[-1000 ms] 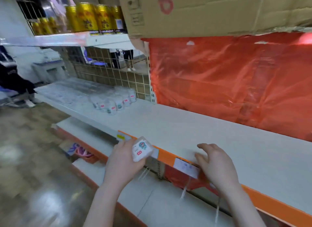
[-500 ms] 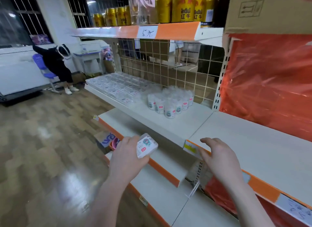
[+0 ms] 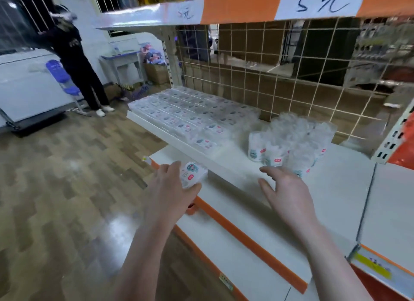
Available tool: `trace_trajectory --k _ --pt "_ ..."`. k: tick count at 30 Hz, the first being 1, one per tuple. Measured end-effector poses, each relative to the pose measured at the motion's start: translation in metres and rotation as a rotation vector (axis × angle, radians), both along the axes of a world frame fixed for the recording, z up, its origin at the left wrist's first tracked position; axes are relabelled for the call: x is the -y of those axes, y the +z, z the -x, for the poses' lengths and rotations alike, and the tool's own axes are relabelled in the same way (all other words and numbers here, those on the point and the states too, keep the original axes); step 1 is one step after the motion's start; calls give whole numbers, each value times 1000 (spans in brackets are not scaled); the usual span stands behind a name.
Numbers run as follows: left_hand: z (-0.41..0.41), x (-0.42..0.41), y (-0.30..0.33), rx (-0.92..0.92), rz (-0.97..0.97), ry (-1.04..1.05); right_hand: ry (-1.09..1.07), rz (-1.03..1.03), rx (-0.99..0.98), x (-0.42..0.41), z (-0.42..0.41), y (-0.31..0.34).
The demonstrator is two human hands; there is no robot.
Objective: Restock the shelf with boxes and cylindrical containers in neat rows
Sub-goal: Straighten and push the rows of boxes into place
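Facing the white shelf (image 3: 336,188), we note bare board along its front edge and to the right of the stock, bounded at the back by a wire grid panel (image 3: 280,81). An upper shelf (image 3: 242,7) overhangs it; its orange front strip carries a paper sign (image 3: 320,2) handwritten "5元". A lower shelf (image 3: 246,244) with an orange edge projects below. Open wooden floor (image 3: 67,177) lies to the left, where a person in dark clothes (image 3: 76,61) stands well apart.

Flat boxes (image 3: 186,114) lie in rows on the left part of the shelf. Beside them, cylindrical containers (image 3: 291,144) stand upright in a cluster, with red and teal label marks too blurred to read.

Our left hand (image 3: 172,193) grips one small container (image 3: 192,174) in front of the shelf edge, over the lower shelf; its printed face is turned up toward us, long axis tilted up and right. Our right hand (image 3: 289,195) hovers with fingers spread, holding nothing, just in front of the cluster.
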State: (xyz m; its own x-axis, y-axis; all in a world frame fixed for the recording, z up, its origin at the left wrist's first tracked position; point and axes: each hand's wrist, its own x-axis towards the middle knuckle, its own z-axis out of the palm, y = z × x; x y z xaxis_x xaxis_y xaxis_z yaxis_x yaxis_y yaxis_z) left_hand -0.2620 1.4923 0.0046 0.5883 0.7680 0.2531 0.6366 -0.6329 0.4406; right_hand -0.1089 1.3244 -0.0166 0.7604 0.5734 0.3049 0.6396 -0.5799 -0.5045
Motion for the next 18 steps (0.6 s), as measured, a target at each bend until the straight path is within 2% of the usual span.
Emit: trace_trajectory --k 7,18 --pt "-46 -64 -5 -17 11 -58 -94 30 -2 -44 -16 1" --pt "-109 -141 -28 -102 16 -280 -351 -24 59 -107 -19 -6"
